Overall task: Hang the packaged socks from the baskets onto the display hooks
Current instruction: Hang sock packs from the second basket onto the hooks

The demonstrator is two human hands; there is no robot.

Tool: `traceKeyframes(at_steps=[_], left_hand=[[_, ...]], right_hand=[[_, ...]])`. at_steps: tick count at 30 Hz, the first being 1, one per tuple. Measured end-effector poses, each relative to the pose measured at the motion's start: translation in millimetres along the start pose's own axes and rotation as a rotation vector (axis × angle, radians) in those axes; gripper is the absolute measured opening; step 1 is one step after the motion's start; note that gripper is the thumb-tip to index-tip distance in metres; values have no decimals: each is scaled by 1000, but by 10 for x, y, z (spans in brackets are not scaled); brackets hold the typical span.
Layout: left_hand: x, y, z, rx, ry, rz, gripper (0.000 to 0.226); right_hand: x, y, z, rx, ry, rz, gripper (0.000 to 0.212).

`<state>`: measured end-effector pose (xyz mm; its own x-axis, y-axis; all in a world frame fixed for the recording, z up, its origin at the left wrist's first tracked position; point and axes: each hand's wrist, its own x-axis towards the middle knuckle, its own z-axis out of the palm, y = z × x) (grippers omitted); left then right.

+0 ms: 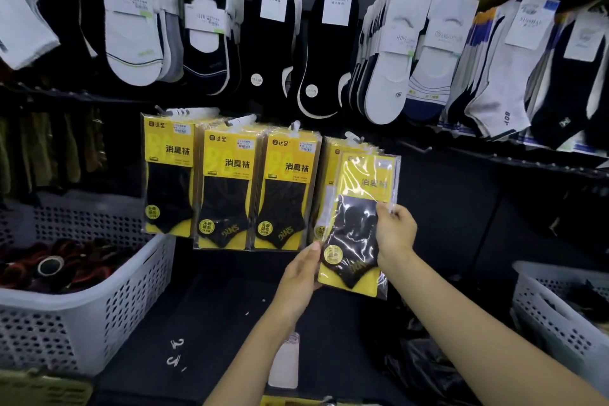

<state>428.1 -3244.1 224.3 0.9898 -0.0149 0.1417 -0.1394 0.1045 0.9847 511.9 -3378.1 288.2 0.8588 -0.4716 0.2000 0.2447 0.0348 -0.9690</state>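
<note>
A yellow-and-black sock pack [357, 224] in clear plastic hangs at the front of the rightmost hook [354, 138] of the lower row. My right hand [393, 231] pinches its right edge about halfway up. My left hand [301, 273] holds its lower left corner, thumb on the front. Three stacks of the same packs [230, 188] hang on the hooks to the left. A white perforated basket [99, 300] stands at the left with dark red items inside, and another white basket [560, 313] stands at the right.
Rows of white and black socks [296, 43] on card headers hang above. A bare hook [418, 148] juts out right of the yellow packs. A dark shelf [197, 323] below carries small white plastic hooks and a white label. Dark plastic bags lie at lower right.
</note>
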Motion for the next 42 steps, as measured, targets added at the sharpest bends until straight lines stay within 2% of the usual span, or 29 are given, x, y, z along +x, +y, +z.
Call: traceKeyframes(at_steps=[3,6,8,10,17,22,26,30,34,36,38,40,42], left_hand=[[32,-32,46,-7,-2,12,35],[47,-62,79,-29,6,23,52],[68,-91,83,-41,19,29,55],[100,-117,79,-39,37,35,49],[123,-300,54,52,57,-27,50],[-7,-508,-59,150,91,-136,57],[-239,-777,-215,286,60,-254,52],[-607,-1185,-449,456,-3,-345,44],[-1049,-1667,-871,678,-7,-478,64],[-1240,-1900,-1064,789,-16,-549,67],[-1374,-2099,-1164,793,-52,-617,66],[-1449,-2220,-1160,727,-50,-637,69],[-1487,-2287,-1081,599,-11,-658,70]], right_hand=[[29,36,-98,29,-7,-62,28],[65,-13,-70,-19,-112,-107,21],[118,-21,-10,-56,-166,-71,18],[191,5,44,-91,-178,-13,18],[319,180,55,-113,-148,245,23],[46,576,-313,-169,-186,278,36],[-413,994,-743,-232,-376,370,28],[-889,1538,-1164,-438,-539,444,19],[-1184,2023,-1497,-617,-590,503,17],[-1267,2189,-1611,-650,-656,579,8],[-1300,2346,-1695,-678,-712,665,15],[-1308,2504,-1737,-659,-720,726,56],[-1332,2573,-1729,-631,-685,710,71]])
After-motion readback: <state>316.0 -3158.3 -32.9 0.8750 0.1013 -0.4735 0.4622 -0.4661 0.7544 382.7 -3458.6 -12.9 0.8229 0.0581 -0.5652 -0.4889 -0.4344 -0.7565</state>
